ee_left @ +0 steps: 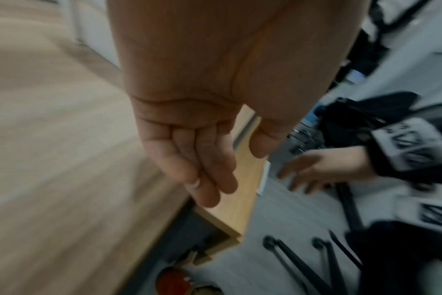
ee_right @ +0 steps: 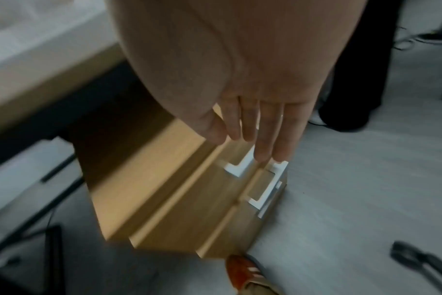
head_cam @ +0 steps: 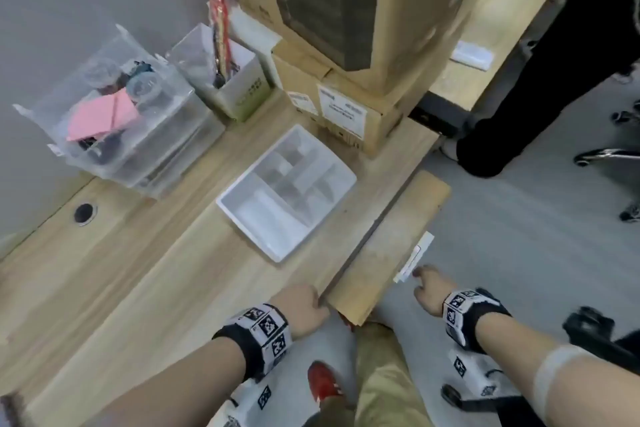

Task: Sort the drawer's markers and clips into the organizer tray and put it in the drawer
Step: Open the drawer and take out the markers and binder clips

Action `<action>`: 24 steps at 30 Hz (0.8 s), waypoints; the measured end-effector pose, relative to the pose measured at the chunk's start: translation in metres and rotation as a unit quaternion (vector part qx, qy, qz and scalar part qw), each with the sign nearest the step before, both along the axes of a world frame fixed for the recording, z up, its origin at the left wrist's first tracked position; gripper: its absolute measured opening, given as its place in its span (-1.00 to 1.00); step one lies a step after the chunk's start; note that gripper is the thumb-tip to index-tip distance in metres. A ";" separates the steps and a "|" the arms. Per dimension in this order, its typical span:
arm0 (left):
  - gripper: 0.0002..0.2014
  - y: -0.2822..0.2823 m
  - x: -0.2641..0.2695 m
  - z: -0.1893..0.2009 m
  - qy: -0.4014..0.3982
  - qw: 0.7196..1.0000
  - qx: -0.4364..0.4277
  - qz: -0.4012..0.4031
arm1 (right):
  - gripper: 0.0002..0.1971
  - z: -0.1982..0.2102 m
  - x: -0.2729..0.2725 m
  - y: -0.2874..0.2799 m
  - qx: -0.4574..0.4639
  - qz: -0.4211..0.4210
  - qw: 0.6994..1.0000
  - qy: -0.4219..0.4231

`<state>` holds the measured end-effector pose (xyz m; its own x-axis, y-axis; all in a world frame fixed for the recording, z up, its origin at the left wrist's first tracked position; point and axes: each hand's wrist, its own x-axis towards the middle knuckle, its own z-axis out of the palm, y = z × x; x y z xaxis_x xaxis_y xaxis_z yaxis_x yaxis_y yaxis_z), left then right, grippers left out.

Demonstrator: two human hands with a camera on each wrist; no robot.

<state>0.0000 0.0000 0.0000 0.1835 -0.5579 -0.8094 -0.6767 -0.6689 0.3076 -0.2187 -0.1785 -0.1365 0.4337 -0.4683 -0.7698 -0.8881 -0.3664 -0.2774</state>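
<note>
My right hand [ee_right: 253, 111] reaches down, fingers straight, at a drawer handle [ee_right: 240, 165]; my left hand [ee_left: 197, 155] hangs relaxed and empty by the desk [head_cam: 138, 270] edge.

Desk [head_cam: 145, 274] under organizer tray [head_cam: 239, 208], boxes [head_cam: 349, 107]

Head view: even, soft indoor light, no hard shadows; overall soft focus, wide-angle bending toward edges. White plastic compartmented organizer tray [head_cam: 286, 191] beyond left fingers washed pale, dividers hazy. Left wrist view: dimmer, light wooden desk surface [ee_left: 50, 159] beside fingers [ee_left: 204, 179] streaked with motion blur. Right wrist view: dim, deep shadow under desk beside thumb; white drawer handles [ee_right: 242, 165] at fingertips smeared.
</note>
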 end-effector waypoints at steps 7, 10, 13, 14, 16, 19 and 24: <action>-0.56 0.003 -0.091 -0.055 -0.026 0.973 -0.034 -0.228 | -0.27 -0.049 0.004 0.009 -0.006 0.116 0.993 -0.014; -0.50 -0.018 -0.107 -0.080 -0.114 0.973 -0.053 -0.194 | -0.28 -0.058 0.000 0.010 -0.046 0.131 0.990 0.004; -0.38 -0.027 -0.109 -0.097 -0.157 0.974 -0.038 -0.156 | -0.28 -0.063 -0.011 0.013 -0.069 0.135 0.988 0.024; -0.32 -0.028 -0.109 -0.101 -0.160 0.973 -0.034 -0.163 | -0.30 -0.062 -0.017 0.014 -0.071 0.127 0.989 0.031; -0.24 -0.029 -0.108 -0.103 -0.172 0.967 -0.022 -0.189 | -0.35 -0.061 -0.033 0.013 -0.053 0.106 0.992 0.053; -0.18 -0.029 -0.110 -0.102 -0.186 0.959 -0.009 -0.215 | -0.36 -0.057 -0.071 0.009 -0.012 0.087 0.994 0.062; -0.57 -0.045 -0.119 -0.090 -0.095 0.966 -0.046 -0.236 | -0.18 -0.046 -0.152 0.008 0.054 0.043 0.995 0.066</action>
<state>-0.1192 -0.0448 -0.0904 0.0313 -0.6844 -0.7284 -0.9501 -0.2466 0.1909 -0.3709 -0.1709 -0.1825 0.3594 -0.3450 -0.8671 -0.8866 -0.4162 -0.2019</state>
